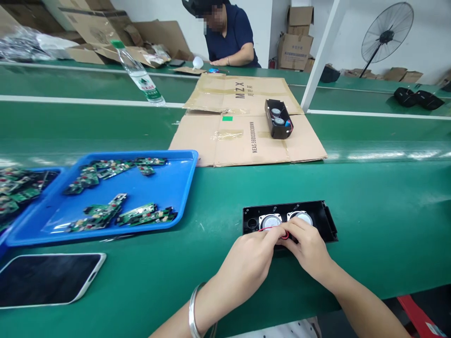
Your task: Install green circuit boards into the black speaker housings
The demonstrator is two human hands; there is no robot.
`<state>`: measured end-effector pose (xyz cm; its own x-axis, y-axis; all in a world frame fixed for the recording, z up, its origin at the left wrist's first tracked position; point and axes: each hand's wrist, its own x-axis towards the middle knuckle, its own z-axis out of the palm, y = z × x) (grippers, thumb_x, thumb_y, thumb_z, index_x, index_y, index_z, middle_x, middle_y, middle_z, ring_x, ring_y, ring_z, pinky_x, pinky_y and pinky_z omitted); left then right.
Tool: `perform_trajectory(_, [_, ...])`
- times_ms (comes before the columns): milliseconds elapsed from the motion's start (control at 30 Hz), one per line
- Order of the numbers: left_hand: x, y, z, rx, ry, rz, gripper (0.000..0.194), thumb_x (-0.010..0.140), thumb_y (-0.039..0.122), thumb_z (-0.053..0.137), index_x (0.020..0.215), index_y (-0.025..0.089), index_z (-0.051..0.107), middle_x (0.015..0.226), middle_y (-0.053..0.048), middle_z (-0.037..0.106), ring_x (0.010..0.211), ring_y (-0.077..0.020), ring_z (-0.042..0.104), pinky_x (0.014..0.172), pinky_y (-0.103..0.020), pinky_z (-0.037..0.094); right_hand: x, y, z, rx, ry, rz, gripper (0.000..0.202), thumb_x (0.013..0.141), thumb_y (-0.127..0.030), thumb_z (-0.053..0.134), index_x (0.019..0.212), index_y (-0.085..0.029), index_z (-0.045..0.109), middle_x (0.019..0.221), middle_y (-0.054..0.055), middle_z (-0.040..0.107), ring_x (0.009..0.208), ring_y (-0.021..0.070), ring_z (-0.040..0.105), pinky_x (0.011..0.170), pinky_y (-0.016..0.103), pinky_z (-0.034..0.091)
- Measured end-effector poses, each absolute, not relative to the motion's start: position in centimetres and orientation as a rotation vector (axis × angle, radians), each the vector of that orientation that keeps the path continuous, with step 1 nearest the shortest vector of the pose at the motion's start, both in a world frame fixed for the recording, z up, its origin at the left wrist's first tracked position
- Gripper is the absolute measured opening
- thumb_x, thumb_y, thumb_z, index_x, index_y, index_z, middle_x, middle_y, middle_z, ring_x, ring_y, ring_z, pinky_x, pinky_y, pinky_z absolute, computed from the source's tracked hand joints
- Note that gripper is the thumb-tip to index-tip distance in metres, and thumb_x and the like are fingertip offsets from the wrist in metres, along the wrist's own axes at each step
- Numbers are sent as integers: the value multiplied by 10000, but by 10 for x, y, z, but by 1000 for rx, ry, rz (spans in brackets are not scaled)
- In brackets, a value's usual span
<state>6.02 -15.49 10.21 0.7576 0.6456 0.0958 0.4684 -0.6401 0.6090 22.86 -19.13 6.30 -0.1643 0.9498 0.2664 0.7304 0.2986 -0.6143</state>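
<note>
A black speaker housing (326, 223) lies on the green bench in front of me, with two round silver speakers (272, 220) set in it. Over its middle, my left hand (252, 253) and my right hand (308, 241) meet with fingertips pinched together. Thin red wires (286, 234) show at the fingertips of both hands, between the speakers. My fingers hide the wire ends and part of the housing's near side. A silver bangle sits on my left wrist.
Blue trays (190, 188) with green circuit boards (102, 213) stand left, behind a phone (49, 279). Flattened cardboard (229, 136) ahead carries another black housing (273, 124). A water bottle (143, 80) stands on the far side. A person (234, 35) works across the bench.
</note>
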Motion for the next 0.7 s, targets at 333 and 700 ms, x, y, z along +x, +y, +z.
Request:
perform_trajectory(333, [60,-151,101,2296,912,385,231,876,107,309,1007,191,480,813,-34,656,647,-167,622,520,-231,432,227,-191,62,-1542,-1949,467,130,897,-262,473,881,-197,584,757,27,552,692,163,525,604,287,437])
perform_trajectory(700, [40,-133,113,1998,1109,379,238,776,332,609,990,229,588,673,34,638,554,-141,571,520,-219,414,267,-187,73,-1517,-1891,164,314,846,-362,552,1129,-231,514,1106,95,503,1052,244,482,884,420,442])
